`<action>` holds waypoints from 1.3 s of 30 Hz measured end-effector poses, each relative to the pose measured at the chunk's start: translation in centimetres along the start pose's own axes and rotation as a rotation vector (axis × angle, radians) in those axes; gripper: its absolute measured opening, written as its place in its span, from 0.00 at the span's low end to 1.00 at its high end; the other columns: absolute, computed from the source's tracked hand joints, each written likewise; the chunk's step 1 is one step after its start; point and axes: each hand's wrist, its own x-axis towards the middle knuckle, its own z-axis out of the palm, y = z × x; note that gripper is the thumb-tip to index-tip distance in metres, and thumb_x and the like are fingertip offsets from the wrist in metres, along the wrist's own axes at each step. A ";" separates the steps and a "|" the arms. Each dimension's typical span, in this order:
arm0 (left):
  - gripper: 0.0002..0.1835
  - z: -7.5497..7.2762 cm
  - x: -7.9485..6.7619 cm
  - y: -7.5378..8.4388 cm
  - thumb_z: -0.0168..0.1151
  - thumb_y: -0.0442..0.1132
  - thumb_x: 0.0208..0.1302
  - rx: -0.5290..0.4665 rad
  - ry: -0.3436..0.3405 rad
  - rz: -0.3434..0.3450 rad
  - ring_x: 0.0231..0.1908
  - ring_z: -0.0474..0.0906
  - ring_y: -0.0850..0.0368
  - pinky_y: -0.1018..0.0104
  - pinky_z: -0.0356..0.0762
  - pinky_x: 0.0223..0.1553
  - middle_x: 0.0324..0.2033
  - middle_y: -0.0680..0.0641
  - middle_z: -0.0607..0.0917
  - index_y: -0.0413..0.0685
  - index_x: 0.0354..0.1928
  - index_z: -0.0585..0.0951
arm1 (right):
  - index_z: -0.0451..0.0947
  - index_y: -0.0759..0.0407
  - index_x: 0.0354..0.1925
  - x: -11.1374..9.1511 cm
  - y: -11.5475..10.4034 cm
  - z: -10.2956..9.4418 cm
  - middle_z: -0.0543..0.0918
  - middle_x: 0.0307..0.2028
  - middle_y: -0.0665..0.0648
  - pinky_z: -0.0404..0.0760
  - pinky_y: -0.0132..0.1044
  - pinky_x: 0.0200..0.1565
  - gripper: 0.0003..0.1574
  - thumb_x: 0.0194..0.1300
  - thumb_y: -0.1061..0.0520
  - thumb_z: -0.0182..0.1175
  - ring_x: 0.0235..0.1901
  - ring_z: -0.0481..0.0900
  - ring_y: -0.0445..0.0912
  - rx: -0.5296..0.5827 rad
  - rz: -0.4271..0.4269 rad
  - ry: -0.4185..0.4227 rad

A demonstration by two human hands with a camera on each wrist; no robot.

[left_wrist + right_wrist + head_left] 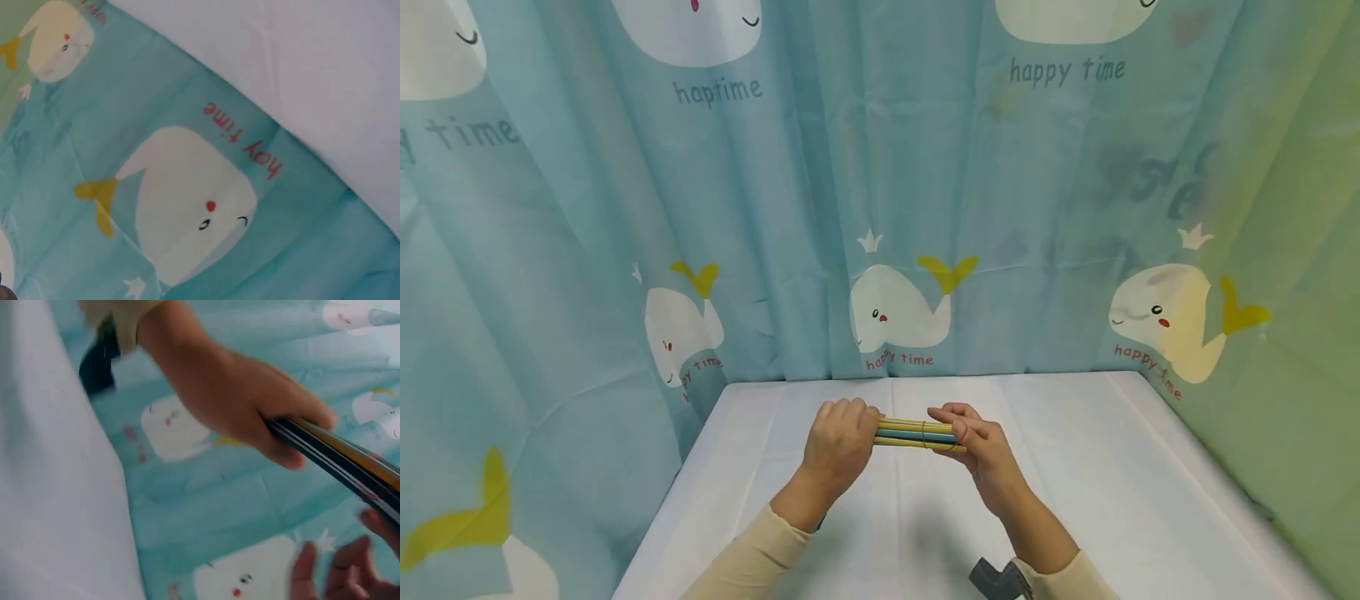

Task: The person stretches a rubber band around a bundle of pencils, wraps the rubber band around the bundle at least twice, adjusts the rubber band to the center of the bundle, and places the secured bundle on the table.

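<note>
Left hand point(841, 442) wrapped round one end of bundle of sticks point(901, 432); right hand point(991, 462) pinches other end between thumb and fingers. Bundle roughly level above white table point(1075, 467), thin band point(924, 434) round it. Whale-print curtain point(805, 325) behind.

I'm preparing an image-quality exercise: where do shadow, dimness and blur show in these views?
Head: soft shadows on the white table, low in the picture; left wrist: dimmer than head, the curtain slightly soft; right wrist: also dimmer, the right hand blurred.
</note>
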 end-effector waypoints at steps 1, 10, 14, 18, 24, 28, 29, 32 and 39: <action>0.07 0.0 -0.1 0.0 0.49 0.36 0.70 -0.009 -0.033 0.017 0.18 0.65 0.55 0.66 0.56 0.20 0.22 0.49 0.70 0.45 0.32 0.73 | 0.78 0.74 0.53 0.1 -0.2 -0.3 0.71 0.51 0.62 0.76 0.44 0.50 0.25 0.70 0.55 0.50 0.54 0.68 0.52 -0.094 0.027 -0.012; 0.12 -0.2 -0.2 0.2 0.43 0.38 0.73 -0.059 -0.052 0.188 0.22 0.66 0.57 0.66 0.59 0.24 0.24 0.51 0.71 0.52 0.31 0.74 | 0.84 0.67 0.31 2.1 -1.2 -1.4 0.74 0.56 0.60 0.76 0.43 0.48 0.24 0.72 0.50 0.55 0.51 0.76 0.54 -0.454 0.159 -0.236; 0.10 -0.3 0.6 0.2 0.47 0.37 0.72 -0.070 0.051 0.224 0.21 0.66 0.57 0.66 0.61 0.24 0.23 0.52 0.71 0.52 0.30 0.74 | 0.79 0.70 0.24 2.9 0.5 -2.2 0.75 0.54 0.63 0.78 0.38 0.45 0.27 0.73 0.51 0.53 0.47 0.78 0.52 -0.352 0.139 -0.186; 0.09 -0.2 0.8 0.2 0.51 0.39 0.70 -0.084 0.139 0.189 0.19 0.67 0.56 0.65 0.60 0.22 0.22 0.51 0.71 0.50 0.30 0.75 | 0.82 0.68 0.29 2.1 2.8 -1.8 0.77 0.46 0.60 0.78 0.33 0.36 0.17 0.69 0.57 0.58 0.44 0.79 0.47 -0.456 -0.014 -0.148; 0.05 0.5 0.3 0.5 0.56 0.35 0.64 0.016 0.006 -0.052 0.16 0.66 0.54 0.66 0.56 0.19 0.20 0.49 0.69 0.44 0.30 0.73 | 0.83 0.68 0.42 0.0 5.2 -0.5 0.76 0.23 0.50 0.74 0.28 0.26 0.11 0.61 0.63 0.64 0.27 0.73 0.32 -0.492 -0.248 -0.301; 0.10 0.9 0.0 1.6 0.66 0.31 0.53 0.042 -0.173 -0.178 0.15 0.67 0.56 0.67 0.55 0.17 0.18 0.49 0.70 0.44 0.31 0.72 | 0.81 0.63 0.53 -0.1 4.5 0.0 0.70 0.18 0.46 0.66 0.22 0.21 0.23 0.60 0.58 0.66 0.20 0.61 0.32 -0.621 -0.687 -0.312; 0.12 0.9 -0.1 2.0 0.67 0.31 0.51 0.027 -0.213 -0.207 0.15 0.68 0.56 0.67 0.55 0.16 0.18 0.49 0.71 0.44 0.32 0.71 | 0.81 0.60 0.55 0.1 4.1 0.0 0.69 0.18 0.45 0.64 0.20 0.21 0.24 0.61 0.55 0.65 0.19 0.59 0.32 -0.680 -0.796 -0.265; 0.16 1.0 0.1 3.0 0.70 0.31 0.51 -0.027 -0.296 -0.276 0.15 0.72 0.56 0.67 0.59 0.15 0.19 0.49 0.74 0.43 0.33 0.70 | 0.81 0.60 0.54 0.8 3.3 -0.6 0.67 0.16 0.44 0.59 0.17 0.18 0.24 0.65 0.48 0.61 0.16 0.55 0.31 -0.826 -1.064 -0.051; 0.17 1.2 1.7 4.5 0.71 0.29 0.50 -0.022 -0.208 -0.396 0.15 0.71 0.54 0.65 0.61 0.15 0.19 0.48 0.72 0.42 0.32 0.69 | 0.77 0.75 0.54 0.2 3.8 1.0 0.69 0.19 0.56 0.65 0.23 0.15 0.26 0.71 0.53 0.54 0.15 0.59 0.39 -0.362 -0.845 0.353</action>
